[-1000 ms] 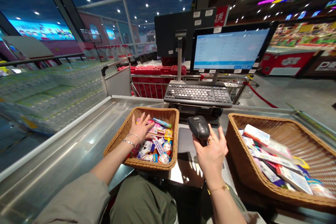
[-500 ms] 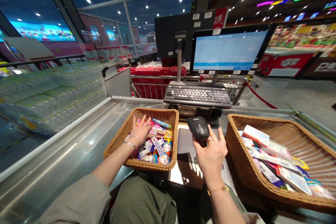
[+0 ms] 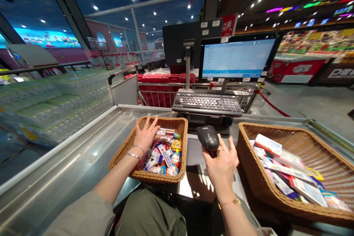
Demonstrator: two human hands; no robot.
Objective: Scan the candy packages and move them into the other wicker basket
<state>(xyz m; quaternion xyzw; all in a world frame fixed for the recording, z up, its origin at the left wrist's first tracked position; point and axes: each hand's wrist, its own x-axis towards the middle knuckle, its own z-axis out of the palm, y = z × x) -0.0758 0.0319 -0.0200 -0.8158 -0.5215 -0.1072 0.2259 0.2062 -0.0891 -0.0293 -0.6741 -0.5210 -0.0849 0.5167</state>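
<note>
My left hand (image 3: 144, 137) reaches into the left wicker basket (image 3: 117, 151), palm down with its fingers spread. The fingertips are beside a small pink-and-white packet (image 3: 166, 132) with a barcode; whether they touch it I cannot tell. Below lie several small candy packs, among them a purple-and-white bar pack (image 3: 164, 155), a yellow pack (image 3: 177, 145) and round white-and-orange pieces (image 3: 172, 170). My right hand (image 3: 223, 162) grips a black handheld barcode scanner (image 3: 208, 137), held up between the two baskets. Its handle is mostly hidden by the hand.
At right, a larger wicker basket (image 3: 304, 136) holds flat boxes (image 3: 268, 144) and packets. Behind stand a keyboard (image 3: 207, 102) and a lit monitor (image 3: 235, 59). The metal counter (image 3: 83, 151) runs along the left, with stacked bottle packs (image 3: 55, 99) beyond its edge.
My left hand has shifted a little left within the basket, and the barcoded packet beside its fingers now lies higher, over the blue tube. My right hand keeps the scanner in nearly the same spot.
</note>
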